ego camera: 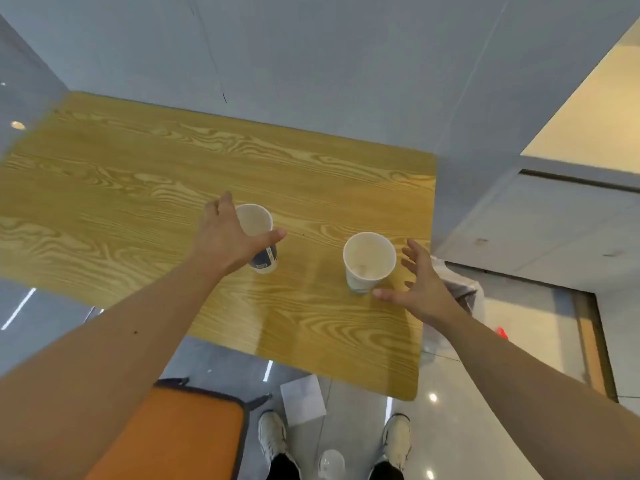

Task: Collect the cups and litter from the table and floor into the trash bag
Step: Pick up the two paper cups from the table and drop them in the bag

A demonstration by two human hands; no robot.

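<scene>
Two white paper cups stand upright on the wooden table (138, 188). My left hand (225, 237) wraps the left cup (256, 221), which has a dark print low on its wall; the thumb lies across its near side and the fingers reach round the far side. My right hand (424, 289) is open with fingers spread just right of the right cup (369, 261), the thumb tip close to its base. A white trash bag (464, 285) shows past the table's right edge, partly hidden by my right hand. A white sheet of paper (303, 400) lies on the floor under the table's near edge.
An orange chair seat (180, 434) is at my lower left. A clear rounded object (330, 464) lies on the floor between my shoes. A small red item (502, 332) lies on the floor to the right. Grey walls stand behind the table.
</scene>
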